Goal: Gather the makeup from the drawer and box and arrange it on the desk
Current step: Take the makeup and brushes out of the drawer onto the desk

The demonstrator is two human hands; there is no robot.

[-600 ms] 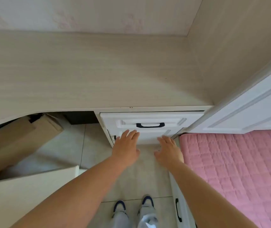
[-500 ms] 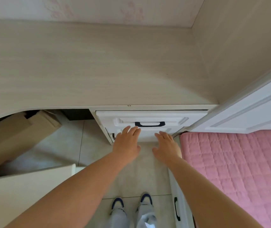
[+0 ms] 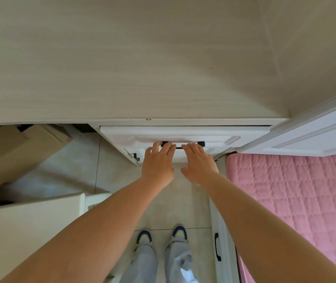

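Both hands are at the drawer front, palms down, backs toward the camera. Left hand (image 3: 159, 163): fingers extended and slightly spread, tips lying over the left end of the dark handle (image 3: 200, 143). Cannot tell whether any finger hooks under the bar. Right hand (image 3: 198, 164): fingers extended, tips at the middle of the handle, thumb out toward the left hand; nothing held. The two hands are just beside each other, not touching.

The drawer (image 3: 244, 133) is white, closed or very nearly so, directly beyond the fingertips and under the edge of the desk (image 3: 122, 68). No makeup shows.

A cardboard box (image 3: 16, 152) sits on the floor under the desk, well to the left of the left hand. A pink quilted bed cover (image 3: 295, 201) lies to the right of the right forearm. Blue-toed shoes (image 3: 144, 236) stand below the hands.
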